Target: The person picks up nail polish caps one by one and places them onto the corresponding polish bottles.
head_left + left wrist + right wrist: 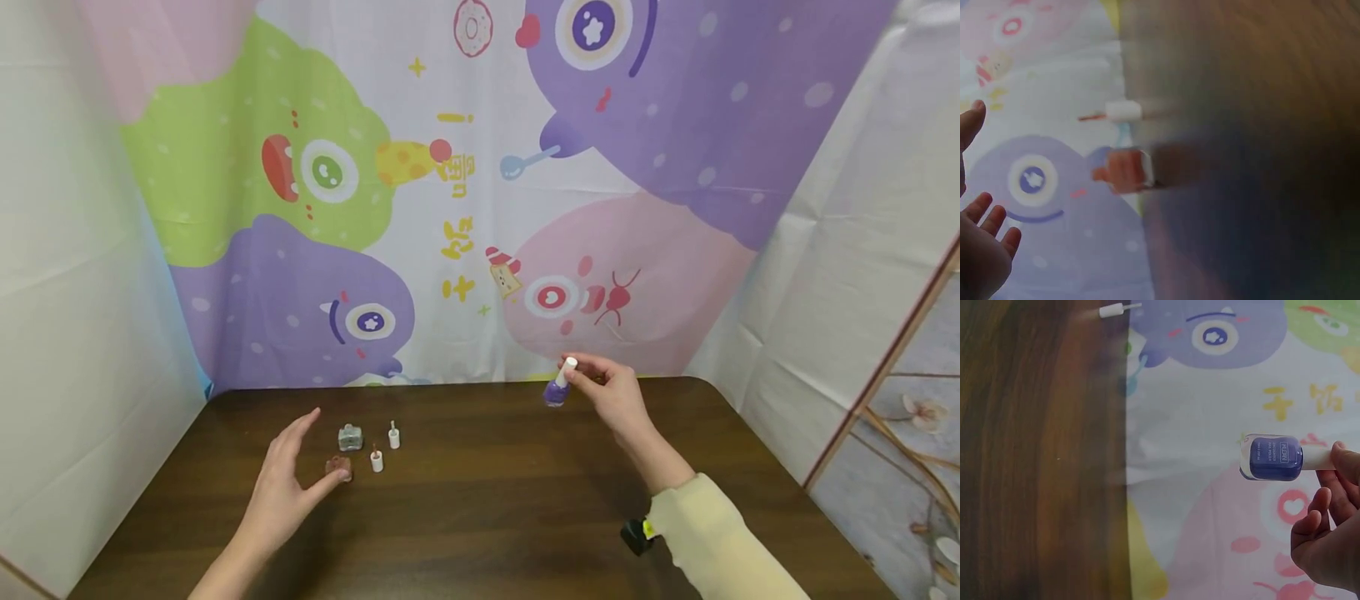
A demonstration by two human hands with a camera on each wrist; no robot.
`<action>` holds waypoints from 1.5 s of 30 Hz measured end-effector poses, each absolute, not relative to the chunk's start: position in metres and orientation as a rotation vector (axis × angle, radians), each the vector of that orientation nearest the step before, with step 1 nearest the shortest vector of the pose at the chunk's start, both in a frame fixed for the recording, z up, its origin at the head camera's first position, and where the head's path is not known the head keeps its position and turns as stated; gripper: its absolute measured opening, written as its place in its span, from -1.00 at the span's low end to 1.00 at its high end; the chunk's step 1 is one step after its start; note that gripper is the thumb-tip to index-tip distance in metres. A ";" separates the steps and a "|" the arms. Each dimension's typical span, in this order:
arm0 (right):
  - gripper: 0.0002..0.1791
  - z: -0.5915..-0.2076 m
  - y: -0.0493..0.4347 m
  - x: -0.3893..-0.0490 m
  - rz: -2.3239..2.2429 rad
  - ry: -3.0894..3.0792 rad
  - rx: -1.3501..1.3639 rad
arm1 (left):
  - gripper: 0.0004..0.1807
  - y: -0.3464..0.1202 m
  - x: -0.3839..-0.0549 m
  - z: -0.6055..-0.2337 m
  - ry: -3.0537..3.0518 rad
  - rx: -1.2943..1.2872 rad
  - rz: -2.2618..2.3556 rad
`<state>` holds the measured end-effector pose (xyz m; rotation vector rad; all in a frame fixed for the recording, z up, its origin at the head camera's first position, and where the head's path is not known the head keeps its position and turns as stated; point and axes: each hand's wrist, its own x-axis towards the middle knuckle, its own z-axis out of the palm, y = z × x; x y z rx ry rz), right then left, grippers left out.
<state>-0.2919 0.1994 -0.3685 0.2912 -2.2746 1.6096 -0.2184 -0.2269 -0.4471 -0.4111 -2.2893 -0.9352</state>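
My right hand (618, 400) pinches the white cap of a purple nail polish bottle (556, 393), holding it raised over the back of the table. The right wrist view shows the cap seated on that bottle (1275, 458), with the thumb and a finger on it. On the left, my left hand (281, 483) is spread, thumb apart from the fingers. Its thumb overlaps an uncapped brownish-pink polish bottle (337, 467) in the head view; in the left wrist view a gap shows between the hand (985, 250) and that bottle (1125, 170).
Behind the pinkish bottle stands an uncapped silvery glitter bottle (350, 437). Two white brush caps, one with a brownish brush (377, 460) and one with a pale brush (394, 435), stand brush-up beside them. A cartoon-print curtain (480, 333) hangs along the table's back edge.
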 end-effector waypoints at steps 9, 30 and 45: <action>-0.66 -0.390 0.202 -0.311 1.624 -2.255 0.196 | 0.03 -0.248 -0.233 -0.470 -2.473 -0.324 -1.170; -0.68 -0.444 0.206 -0.345 1.585 -2.409 0.170 | 0.00 -0.251 -0.254 -0.486 -2.793 -0.107 -1.460; -0.70 -0.464 0.214 -0.350 1.541 -2.473 0.098 | -0.36 -0.242 -0.263 -0.487 -2.742 -0.064 -1.378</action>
